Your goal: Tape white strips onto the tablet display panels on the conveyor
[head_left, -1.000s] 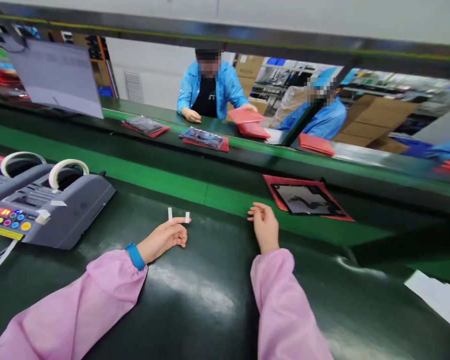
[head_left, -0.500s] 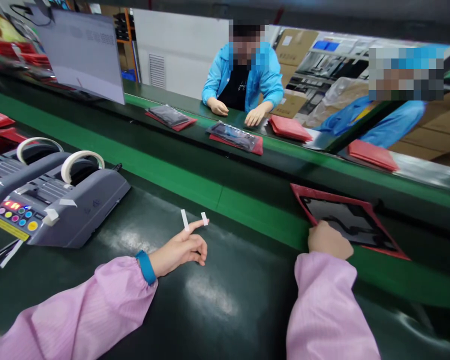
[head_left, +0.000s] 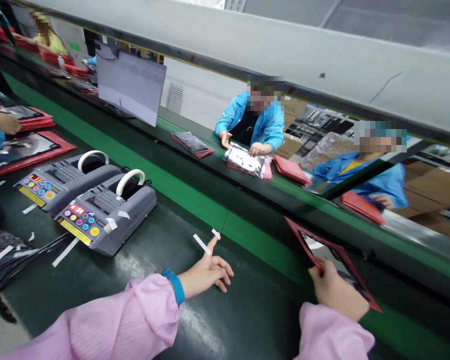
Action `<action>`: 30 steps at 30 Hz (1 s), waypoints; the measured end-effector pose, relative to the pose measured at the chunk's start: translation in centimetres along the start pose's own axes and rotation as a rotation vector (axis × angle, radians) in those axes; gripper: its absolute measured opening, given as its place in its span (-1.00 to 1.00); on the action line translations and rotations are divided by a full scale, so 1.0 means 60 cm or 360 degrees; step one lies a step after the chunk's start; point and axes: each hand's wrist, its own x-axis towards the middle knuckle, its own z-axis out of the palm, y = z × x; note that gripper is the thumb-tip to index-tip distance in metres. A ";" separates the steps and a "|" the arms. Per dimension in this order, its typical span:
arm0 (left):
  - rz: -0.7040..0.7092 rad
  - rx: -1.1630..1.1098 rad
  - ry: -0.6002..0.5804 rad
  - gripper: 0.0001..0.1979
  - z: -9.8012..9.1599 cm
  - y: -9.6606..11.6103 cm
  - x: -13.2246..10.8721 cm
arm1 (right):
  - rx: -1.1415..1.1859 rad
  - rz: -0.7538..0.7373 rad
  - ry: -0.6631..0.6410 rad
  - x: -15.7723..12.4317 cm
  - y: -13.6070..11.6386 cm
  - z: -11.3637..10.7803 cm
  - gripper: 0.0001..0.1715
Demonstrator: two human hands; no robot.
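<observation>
My left hand (head_left: 210,275) hovers over the dark table, fingers apart and the index finger stretched out. One short strip of white tape (head_left: 216,234) clings to that fingertip, and a longer tape strip (head_left: 201,244) sticks lower on the same finger. Over the green conveyor belt, my right hand (head_left: 339,292) grips the near edge of a red packing pouch (head_left: 298,235), thumb on the near side. On the pouch lies a black-edged flat panel (head_left: 324,248), partly hidden by the hand. The pouch looks tilted up.
Two grey tape dispensers (head_left: 110,220) with white tape rolls stand at left, beside cables (head_left: 7,265) and loose tape strips. Another person's hand (head_left: 7,122) touches red pouches (head_left: 60,145) at far left. Across the belt, a person in blue (head_left: 273,117) handles a silvery bag (head_left: 245,160).
My right hand has closed on the pouch's edge and the pouch has tilted. My left hand's fingers have spread, its index pointing farther up. The view has shifted, showing more at left.
</observation>
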 end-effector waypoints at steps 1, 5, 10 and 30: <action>0.0104 0.0082 0.0030 0.08 0.000 -0.004 0.000 | -0.0020 -0.0060 0.0104 -0.007 -0.024 -0.027 -0.54; 0.0605 0.0557 0.0160 0.08 0.002 0.002 -0.013 | 0.0032 -0.0153 0.0452 -0.043 -0.138 -0.150 -0.60; 0.0867 0.0827 0.0167 0.33 0.006 0.022 -0.029 | 0.0403 -0.0442 0.0568 -0.117 -0.262 -0.270 -0.70; 0.0774 0.0548 0.0536 0.09 -0.095 0.118 0.014 | 0.1700 -0.0158 -0.0530 -0.070 -0.237 -0.126 -0.37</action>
